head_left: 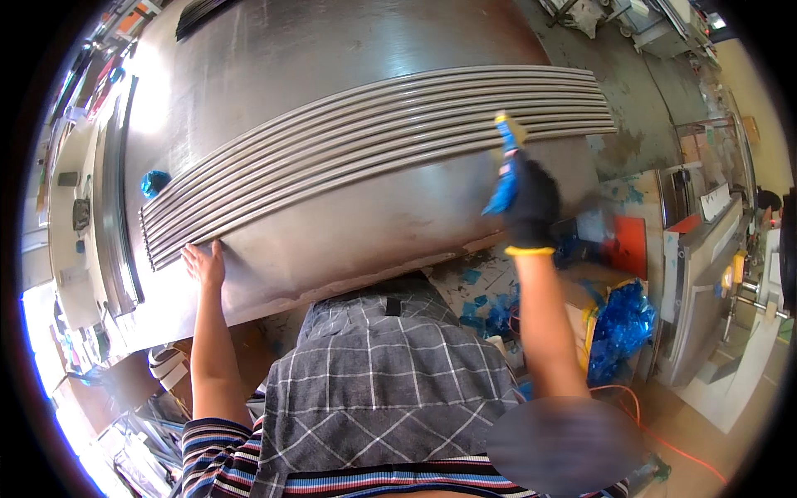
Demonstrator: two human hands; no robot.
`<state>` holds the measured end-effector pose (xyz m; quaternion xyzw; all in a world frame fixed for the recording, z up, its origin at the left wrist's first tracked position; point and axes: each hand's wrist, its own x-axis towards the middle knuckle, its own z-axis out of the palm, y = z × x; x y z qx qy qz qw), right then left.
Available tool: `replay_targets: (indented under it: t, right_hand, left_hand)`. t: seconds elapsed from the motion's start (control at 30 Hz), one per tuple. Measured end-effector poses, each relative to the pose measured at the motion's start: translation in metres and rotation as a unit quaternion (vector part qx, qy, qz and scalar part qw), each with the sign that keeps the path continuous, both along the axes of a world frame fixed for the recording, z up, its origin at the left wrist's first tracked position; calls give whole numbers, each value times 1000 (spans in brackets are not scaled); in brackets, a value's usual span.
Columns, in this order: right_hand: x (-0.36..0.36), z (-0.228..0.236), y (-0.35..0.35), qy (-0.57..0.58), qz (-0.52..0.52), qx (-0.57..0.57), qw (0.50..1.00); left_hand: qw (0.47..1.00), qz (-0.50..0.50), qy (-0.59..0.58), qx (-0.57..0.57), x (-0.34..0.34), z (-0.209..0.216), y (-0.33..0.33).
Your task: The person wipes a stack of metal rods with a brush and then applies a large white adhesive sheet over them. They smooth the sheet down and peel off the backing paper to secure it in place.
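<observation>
Long, thin silver metal tubes or rods [374,124], several of them, lie side by side on a broad metal-topped table [332,257]. Near their left end, my bare left hand [204,264] rests with fingers stretched out, its fingertips against the nearest one. My right hand [531,195] is in a black glove with a yellow cuff, over the near edge of the row towards its right end. Blue and yellow show at its fingers, but motion smears them. Whether that is glove coating or something held, I cannot make out.
A crumpled blue ball [154,183] sits beside the tubes' left ends. Dark strips [199,15] lie at the table's far left. Blue plastic film [621,328] bulges from a box at the lower right, near an orange cord [677,444]. Sheets and panels [701,249] stand to the right.
</observation>
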<state>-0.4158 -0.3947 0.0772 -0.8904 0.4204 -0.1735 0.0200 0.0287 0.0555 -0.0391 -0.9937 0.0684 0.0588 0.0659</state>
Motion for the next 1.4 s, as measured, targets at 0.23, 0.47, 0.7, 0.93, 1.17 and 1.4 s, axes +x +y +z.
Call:
replay_targets:
  t: [0.23, 0.47, 0.7, 0.93, 1.17, 1.4]
  right_hand:
    - [66, 6, 125, -299, 77, 50, 950]
    - [48, -35, 108, -611, -402, 284, 620]
    - [102, -64, 228, -571, -303, 270, 714]
    - [130, -38, 241, -641, -302, 338, 620]
    - [128, -16, 206, -532, -315, 306, 723]
    - [114, -6, 165, -277, -68, 75, 956]
  left_hand:
    - [961, -229, -130, -88, 4, -3, 22]
    - [924, -339, -76, -158, 11, 6, 12]
    - [923, -331, -78, -179, 1, 16, 7]
    - [928, -316, -60, -187, -4, 28, 0]
    - [932, -303, -47, -191, -10, 28, -4]
    - [927, -307, -46, -212, -13, 28, -10]
